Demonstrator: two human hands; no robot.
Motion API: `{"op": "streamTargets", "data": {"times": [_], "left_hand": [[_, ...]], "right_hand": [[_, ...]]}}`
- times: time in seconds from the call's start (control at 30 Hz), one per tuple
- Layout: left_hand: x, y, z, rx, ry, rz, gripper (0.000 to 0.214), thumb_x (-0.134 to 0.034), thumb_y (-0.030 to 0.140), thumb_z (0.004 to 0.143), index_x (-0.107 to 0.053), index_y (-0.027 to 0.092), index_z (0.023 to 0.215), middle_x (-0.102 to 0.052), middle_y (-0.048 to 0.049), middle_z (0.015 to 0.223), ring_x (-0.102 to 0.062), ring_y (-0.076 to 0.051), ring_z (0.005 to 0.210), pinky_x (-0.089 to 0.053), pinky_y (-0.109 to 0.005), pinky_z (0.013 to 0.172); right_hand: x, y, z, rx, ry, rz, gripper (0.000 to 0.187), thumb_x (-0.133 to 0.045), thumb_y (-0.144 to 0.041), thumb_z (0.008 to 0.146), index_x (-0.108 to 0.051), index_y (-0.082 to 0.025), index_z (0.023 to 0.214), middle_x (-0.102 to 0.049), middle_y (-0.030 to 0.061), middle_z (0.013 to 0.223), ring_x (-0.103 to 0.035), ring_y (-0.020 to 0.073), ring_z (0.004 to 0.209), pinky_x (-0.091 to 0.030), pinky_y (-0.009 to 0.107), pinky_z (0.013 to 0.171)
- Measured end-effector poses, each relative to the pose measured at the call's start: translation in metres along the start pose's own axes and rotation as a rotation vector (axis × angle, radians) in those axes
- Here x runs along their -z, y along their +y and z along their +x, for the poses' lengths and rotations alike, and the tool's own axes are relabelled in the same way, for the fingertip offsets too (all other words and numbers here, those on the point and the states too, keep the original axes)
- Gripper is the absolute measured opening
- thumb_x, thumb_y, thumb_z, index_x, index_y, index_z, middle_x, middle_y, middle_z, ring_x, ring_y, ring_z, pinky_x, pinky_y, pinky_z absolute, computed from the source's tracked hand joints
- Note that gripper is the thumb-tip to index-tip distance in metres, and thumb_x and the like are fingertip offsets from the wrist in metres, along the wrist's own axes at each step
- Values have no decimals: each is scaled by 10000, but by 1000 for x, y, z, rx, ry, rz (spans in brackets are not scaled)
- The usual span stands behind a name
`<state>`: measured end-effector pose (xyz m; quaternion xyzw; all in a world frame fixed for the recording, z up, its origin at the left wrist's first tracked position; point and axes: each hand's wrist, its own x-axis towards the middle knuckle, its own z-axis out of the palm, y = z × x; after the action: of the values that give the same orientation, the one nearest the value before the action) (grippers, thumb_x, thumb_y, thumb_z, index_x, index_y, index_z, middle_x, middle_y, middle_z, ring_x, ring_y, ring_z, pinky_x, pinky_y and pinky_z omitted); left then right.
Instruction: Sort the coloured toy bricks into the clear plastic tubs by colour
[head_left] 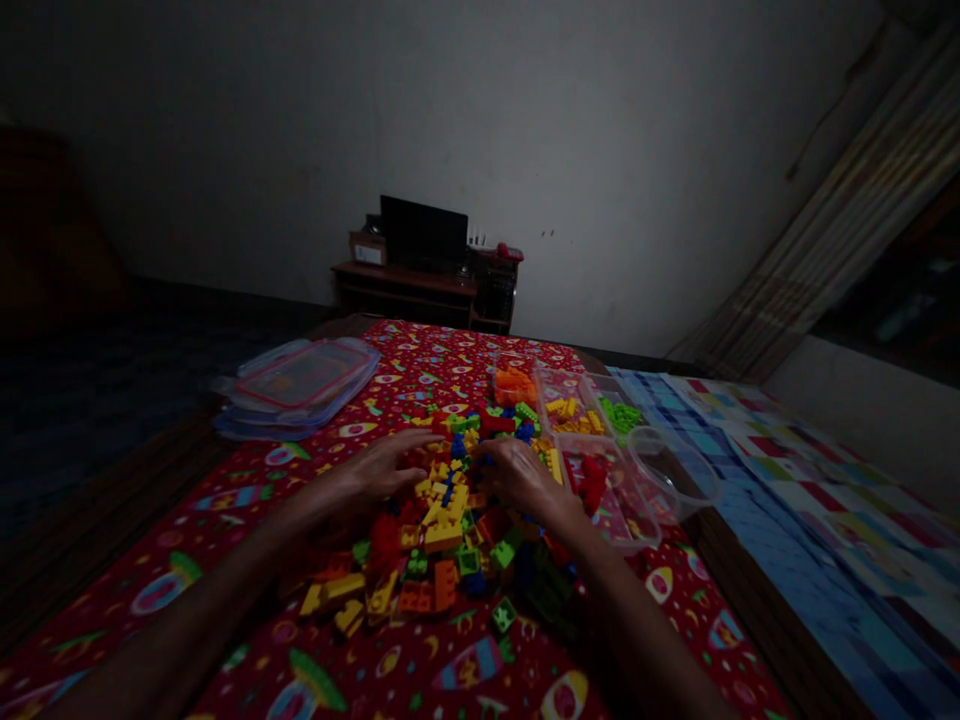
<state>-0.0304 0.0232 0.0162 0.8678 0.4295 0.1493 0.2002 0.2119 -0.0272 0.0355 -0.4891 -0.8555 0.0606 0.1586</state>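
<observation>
A loose heap of toy building bricks (444, 537) in yellow, red, green, blue and orange is spread over a red patterned cloth (465, 352). My left hand (386, 467) is at the heap's left side, its thumb apart from the stretched fingers and nothing visible between them. On the other side, my right hand (517, 472) reaches in with bent fingers; the fingertips are hidden among the bricks, so I cannot see whether they grip one. Right of that hand stands a clear plastic box (645, 540) with red bricks (592, 483) inside.
Behind that box are clear containers with orange bricks (514, 385), yellow bricks (574, 415) and green bricks (621, 415). A round clear tub (705, 490) stands at their right. Stacked clear lids (307, 385) lie at the left. A monitor (424, 232) stands on a far desk (405, 280).
</observation>
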Motion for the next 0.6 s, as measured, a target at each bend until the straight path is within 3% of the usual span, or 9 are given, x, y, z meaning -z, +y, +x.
{"op": "streamTargets", "data": {"times": [0.17,0.37,0.5,0.6], "left_hand": [[8,-5,-3,71,-53,-119,554,-497,328,732,-607,207,1261,-667,-42,1231,-630,-229,1081,-496,-308,914],[7,-18,0,130,55,-34,511,-477,441,755,-688,189,1146,-709,-77,1141,-671,-258,990,-503,-333,893],[6,-17,3,111,141,-97,552,-497,541,757,-683,207,1154,-712,-72,1137,-679,-269,971,-530,-343,849],[5,-13,4,165,186,-176,621,-597,611,659,-703,204,1115,-729,-76,1088,-688,-283,925,-543,-361,825]], "right_hand": [[-10,-2,-7,-20,69,-21,367,-562,-43,769,-619,-189,1100,-640,75,971,-571,200,945,-431,284,804],[-10,14,-10,27,240,40,491,-541,-70,782,-530,-181,1260,-630,104,1113,-561,229,1044,-435,347,878],[7,27,11,-143,214,-26,454,-493,-77,813,-541,-126,1262,-653,130,1082,-584,234,1005,-439,339,865],[11,30,36,-176,99,-110,435,-501,-79,818,-550,-118,1248,-636,141,1152,-560,226,1089,-414,316,915]]}}
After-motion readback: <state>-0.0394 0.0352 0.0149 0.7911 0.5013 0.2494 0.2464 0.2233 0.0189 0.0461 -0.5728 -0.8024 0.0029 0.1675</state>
